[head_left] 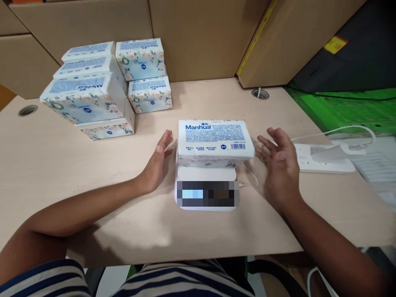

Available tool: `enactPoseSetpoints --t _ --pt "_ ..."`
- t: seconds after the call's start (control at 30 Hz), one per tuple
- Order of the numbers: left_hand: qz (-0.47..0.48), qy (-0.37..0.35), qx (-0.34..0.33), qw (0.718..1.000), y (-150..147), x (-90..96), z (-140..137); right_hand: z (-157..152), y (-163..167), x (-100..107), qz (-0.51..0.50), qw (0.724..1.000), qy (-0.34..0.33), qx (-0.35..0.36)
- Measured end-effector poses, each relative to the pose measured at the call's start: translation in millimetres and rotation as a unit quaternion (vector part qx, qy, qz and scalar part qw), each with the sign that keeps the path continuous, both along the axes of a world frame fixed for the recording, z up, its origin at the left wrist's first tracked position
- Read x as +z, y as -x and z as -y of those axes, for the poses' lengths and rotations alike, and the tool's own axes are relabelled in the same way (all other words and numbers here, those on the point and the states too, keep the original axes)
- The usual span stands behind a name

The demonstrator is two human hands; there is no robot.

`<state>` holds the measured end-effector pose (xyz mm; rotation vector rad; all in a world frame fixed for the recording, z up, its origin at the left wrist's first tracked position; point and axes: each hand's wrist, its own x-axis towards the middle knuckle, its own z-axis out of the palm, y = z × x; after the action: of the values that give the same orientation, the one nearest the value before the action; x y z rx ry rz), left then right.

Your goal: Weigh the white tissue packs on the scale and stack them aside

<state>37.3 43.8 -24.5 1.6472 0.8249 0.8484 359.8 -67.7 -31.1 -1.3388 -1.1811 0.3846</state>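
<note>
A white and blue Manhua tissue pack (215,140) lies flat on a small white digital scale (206,173), which has a lit display hidden by blurring. My left hand (157,163) is held just left of the pack, palm inward, its fingers extended and nothing in them. On the other side, my right hand (280,167) stays close to the pack's right end with its fingers spread and slightly bent. It holds nothing, and whether its fingertips touch the pack I cannot tell. A thin white cable (255,177) plugs into the right side of the scale.
Several more tissue packs (89,99) are stacked at the back left of the wooden table (148,231). A white power strip (324,159) with a plugged-in cord lies to the right. Cardboard boxes (201,41) stand along the back edge, beside a cable hole (260,95).
</note>
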Motion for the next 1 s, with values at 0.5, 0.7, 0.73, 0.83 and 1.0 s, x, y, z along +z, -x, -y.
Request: enactPoseSetpoints --t 0.5,0.7,0.73,0.83,1.0 --pt "0.014 0.006 -0.023 1.0 -0.9 1.5 -0.1 -9.5 3.1 12.4 -0.182 0.979 -0.015 -0.089" --pt "0.029 0.014 -0.025 0.999 -2.3 3.7 1.7 -9.3 -3.0 8.7 -0.153 0.985 0.001 -0.079" --pt "0.029 0.016 -0.023 0.999 -2.6 4.1 2.2 -9.1 -4.8 7.3 -0.143 0.987 0.004 -0.074" --pt "0.028 0.024 -0.016 0.999 -3.4 4.9 3.0 -8.3 -8.5 3.6 -0.107 0.992 0.011 -0.064" --pt "0.03 0.031 -0.016 0.999 -4.8 7.8 3.7 -7.0 -9.1 0.6 -0.113 0.992 0.011 -0.062"
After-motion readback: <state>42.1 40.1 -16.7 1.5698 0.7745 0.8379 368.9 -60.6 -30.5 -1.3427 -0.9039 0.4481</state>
